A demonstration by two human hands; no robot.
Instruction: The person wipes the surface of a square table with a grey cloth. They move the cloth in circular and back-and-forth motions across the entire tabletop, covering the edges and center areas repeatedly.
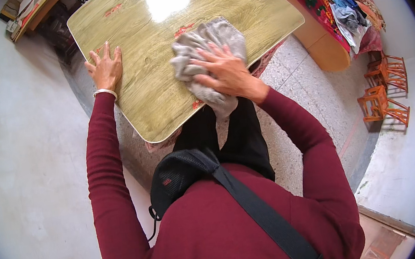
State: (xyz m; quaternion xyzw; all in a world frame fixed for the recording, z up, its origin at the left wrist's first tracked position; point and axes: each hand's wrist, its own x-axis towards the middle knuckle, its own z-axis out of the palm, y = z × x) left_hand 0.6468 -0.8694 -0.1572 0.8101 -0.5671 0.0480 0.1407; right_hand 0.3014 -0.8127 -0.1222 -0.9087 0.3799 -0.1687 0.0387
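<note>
A low wooden table (151, 92) with a green-brown grained top and small red flower marks stands in front of me. My right hand (224, 70) presses down on a crumpled grey cloth (203, 47) lying on the table's right part, fingers spread over it. My left hand (105, 67) rests flat on the table's left edge, fingers apart, holding nothing; a white bangle sits on that wrist. Both arms wear dark red sleeves.
A bed or bench with a bright floral cover and a heap of clothes (345, 9) stands at the right. Two small orange stools (384, 92) stand by the wall at the right. Speckled floor lies under the table. A black pouch (179, 174) hangs on my chest.
</note>
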